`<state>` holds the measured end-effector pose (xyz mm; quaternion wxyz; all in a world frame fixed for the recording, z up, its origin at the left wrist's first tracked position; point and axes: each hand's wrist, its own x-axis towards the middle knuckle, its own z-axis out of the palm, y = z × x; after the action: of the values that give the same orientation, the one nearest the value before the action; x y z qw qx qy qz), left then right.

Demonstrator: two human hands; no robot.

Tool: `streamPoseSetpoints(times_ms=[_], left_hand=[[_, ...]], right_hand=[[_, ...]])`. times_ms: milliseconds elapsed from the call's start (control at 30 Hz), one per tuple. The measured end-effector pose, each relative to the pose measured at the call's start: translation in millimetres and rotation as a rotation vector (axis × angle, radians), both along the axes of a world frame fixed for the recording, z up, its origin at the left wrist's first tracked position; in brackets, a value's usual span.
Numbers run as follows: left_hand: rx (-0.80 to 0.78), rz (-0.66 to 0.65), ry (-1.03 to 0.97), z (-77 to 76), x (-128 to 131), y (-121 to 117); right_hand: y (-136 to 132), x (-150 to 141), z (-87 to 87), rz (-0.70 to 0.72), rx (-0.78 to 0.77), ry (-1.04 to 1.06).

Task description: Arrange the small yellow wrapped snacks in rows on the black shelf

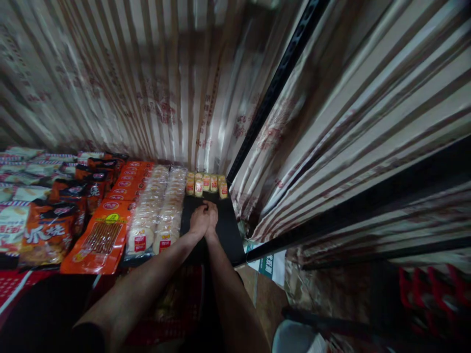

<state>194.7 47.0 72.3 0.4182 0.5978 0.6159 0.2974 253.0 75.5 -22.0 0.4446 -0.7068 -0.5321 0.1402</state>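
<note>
Both my arms reach forward onto a black shelf (228,235). My left hand (199,219) and my right hand (212,216) are pressed together over the bare dark part of the shelf, fingers curled down; what they hold, if anything, is hidden. A row of small yellow snack packs (206,184) stands at the back of the shelf, just beyond my hands. To the left of my hands lie two rows of clear packs of round pale biscuits (162,211).
Orange snack bags (103,235) and dark orange bags (47,230) fill the shelf to the left. Stacked flattened cardboard (147,83) rises behind and to the right. A black shelf upright (272,93) runs diagonally. A red crate (434,289) sits low right.
</note>
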Motion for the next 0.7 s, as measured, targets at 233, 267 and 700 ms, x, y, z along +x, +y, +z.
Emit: streamPoseSetpoints(times_ms=[233, 267, 700], left_hand=[[0.047, -0.105, 0.199, -24.6, -6.5, -23.5], [0.057, -0.112, 0.210, -28.4, -6.9, -27.2], [0.219, -0.094, 0.114, -56.4, -37.3, -96.8]], right_hand=[[-36.0, -4.2, -1.1, 0.012, -0.039, 0.101], [-41.2, -5.5, -1.4, 0.006, -0.039, 0.101], [-113.2, -29.4, 5.2, 0.038, 0.013, 0.069]])
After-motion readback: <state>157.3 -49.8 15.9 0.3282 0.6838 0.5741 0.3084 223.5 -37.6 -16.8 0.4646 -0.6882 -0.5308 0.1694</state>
